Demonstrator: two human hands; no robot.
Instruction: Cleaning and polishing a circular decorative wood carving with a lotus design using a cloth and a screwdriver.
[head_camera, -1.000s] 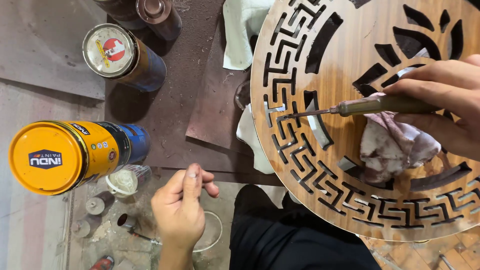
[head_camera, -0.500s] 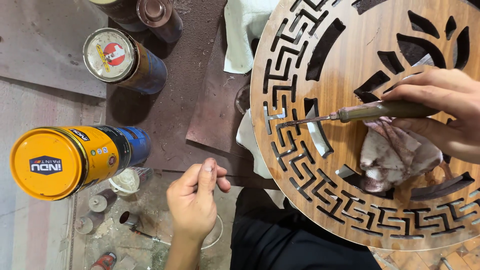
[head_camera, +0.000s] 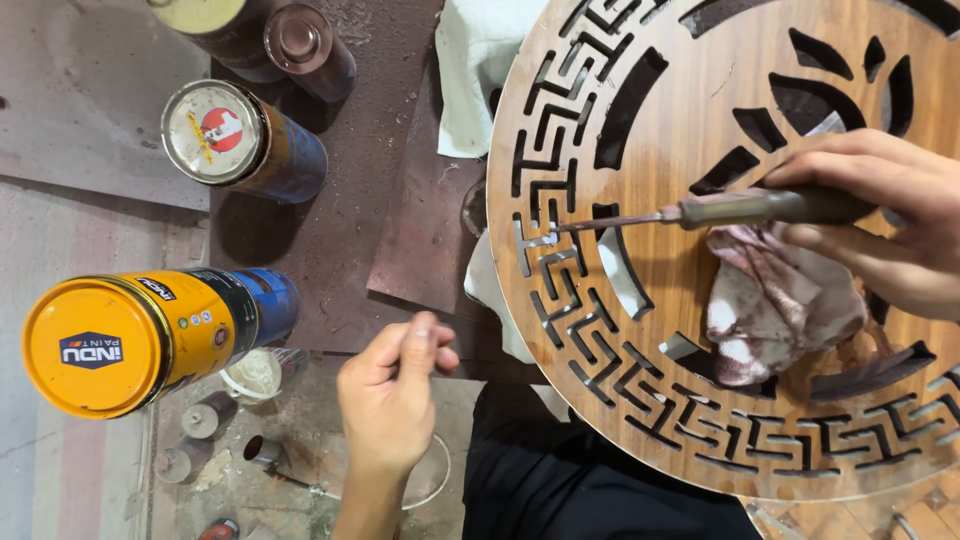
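Since the earlier frame, the left hand (head_camera: 392, 400) has lifted a little higher, nearer to the round carved wooden panel (head_camera: 700, 130), and its loosely curled fingers hold nothing. The right hand (head_camera: 880, 215) grips a thin brush (head_camera: 700, 212), whose tip touches the cut-out key pattern near the left edge of the panel. A stained rag (head_camera: 780, 300) lies on the panel under this hand. Most of the wood looks already brown and glossy, so I judge the work far along; only slot edges seem left. The right part of the panel is cut off. An orange-lidded paint can (head_camera: 130, 340) lies at the left, and I cannot tell what the small pots below it contain.
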